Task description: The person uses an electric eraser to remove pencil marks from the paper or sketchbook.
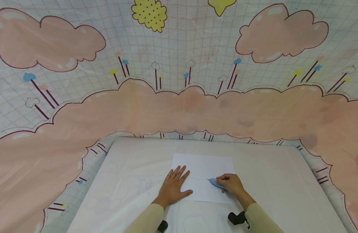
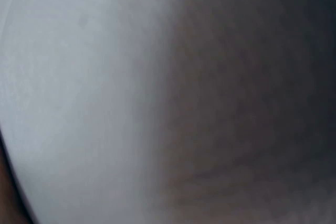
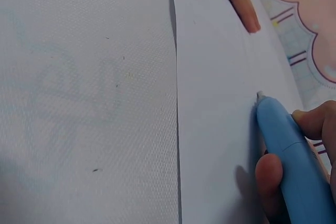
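A white sheet of paper (image 1: 203, 165) lies on the white table, with a faint line running across it. My left hand (image 1: 174, 187) rests flat on the sheet's left side, fingers spread. From the right, my right hand (image 1: 232, 184) grips a thick, light-blue, pen-shaped tool (image 3: 291, 156) between thumb and fingers. Its small greyish tip (image 3: 260, 96) points left, at or just above the paper, near the line's right end. Exactly what kind of tool it is cannot be told. The left wrist view is too blurred and dark to show the left hand's work.
The white tabletop (image 1: 132, 181) extends around the sheet. Small dark specks (image 3: 96, 170) lie on it near the paper's front edge. A curtain (image 1: 179, 110) with pink clouds hangs behind and at both sides. Black devices (image 1: 236, 218) sit at the wrists.
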`<state>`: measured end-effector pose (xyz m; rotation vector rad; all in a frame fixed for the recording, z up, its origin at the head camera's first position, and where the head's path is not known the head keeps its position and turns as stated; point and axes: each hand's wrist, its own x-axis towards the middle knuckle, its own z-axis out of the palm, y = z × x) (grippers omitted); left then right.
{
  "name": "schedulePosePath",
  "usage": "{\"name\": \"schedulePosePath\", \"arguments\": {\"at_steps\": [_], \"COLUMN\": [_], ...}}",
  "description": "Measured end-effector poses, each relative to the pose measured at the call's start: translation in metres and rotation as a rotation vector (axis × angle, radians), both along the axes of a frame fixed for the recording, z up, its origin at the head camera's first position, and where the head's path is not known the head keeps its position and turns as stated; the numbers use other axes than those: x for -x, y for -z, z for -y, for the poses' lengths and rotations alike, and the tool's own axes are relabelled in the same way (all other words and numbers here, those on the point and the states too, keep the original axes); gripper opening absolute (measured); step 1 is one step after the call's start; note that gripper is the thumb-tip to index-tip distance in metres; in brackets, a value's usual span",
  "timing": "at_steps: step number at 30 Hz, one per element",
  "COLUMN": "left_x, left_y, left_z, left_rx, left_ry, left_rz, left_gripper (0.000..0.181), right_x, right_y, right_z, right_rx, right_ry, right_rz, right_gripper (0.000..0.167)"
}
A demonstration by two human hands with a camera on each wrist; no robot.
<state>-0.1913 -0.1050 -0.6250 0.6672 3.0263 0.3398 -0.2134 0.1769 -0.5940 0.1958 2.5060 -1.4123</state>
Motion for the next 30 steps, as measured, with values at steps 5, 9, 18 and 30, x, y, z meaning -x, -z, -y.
{"name": "schedulePosePath", "arguments": {"at_steps": [5, 9, 18, 30], "left_x": [-0.0004, -0.0008, 0.0005, 0.0002], "left_y": [-0.0011, -0.0005, 0.0042, 0.0010], "left_z": [-0.0007, -0.0008, -0.0005, -0.0003], "left_rx": [0.015, 0.023, -0.002, -0.009], "left_ry": [-0.002, -0.005, 0.000, 0.008], "left_rz": [-0.002, -0.001, -0.037, -0.053], "left_gripper": [0.083, 0.083, 0.083, 0.084], "right_x": [0.0002, 0.0001, 0.0004, -0.0004], "right_y": [0.0002, 0.0011, 0.0004, -0.0023], "right_z": [-0.0004, -0.0009, 0.0000, 0.0006], "right_rx": [0.010, 0.006, 0.020, 0.016], "right_ry": [-0.014, -0.020, 0.001, -0.008], "right_rz": [0.013, 0.015, 0.012, 0.015], "right_gripper": [0.013, 0.013, 0.014, 0.014]}}
